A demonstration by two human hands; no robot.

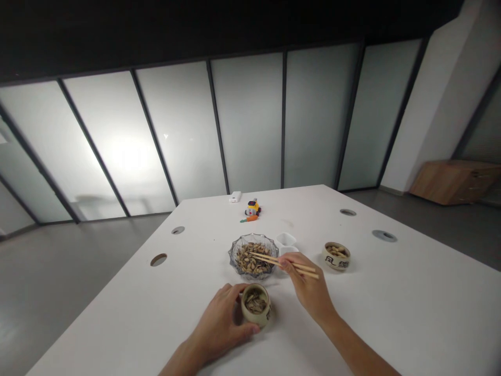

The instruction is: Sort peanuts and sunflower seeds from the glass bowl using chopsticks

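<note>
My left hand (221,326) is wrapped round a small beige ceramic cup (256,308) that holds dark striped seeds. My right hand (307,284) grips a pair of wooden chopsticks (284,262) whose tips reach into a glass bowl (253,254) full of mixed seeds and nuts. A second beige cup (336,256) with dark markings stands to the right of my right hand and holds pale nuts.
All of this rests on a white table (391,303) with round cable holes. Small white dishes (286,241) stand just behind the bowl. Farther back lie a small yellow toy (252,208), an orange piece (249,219) and a white box (235,196). Frosted glass panels stand beyond.
</note>
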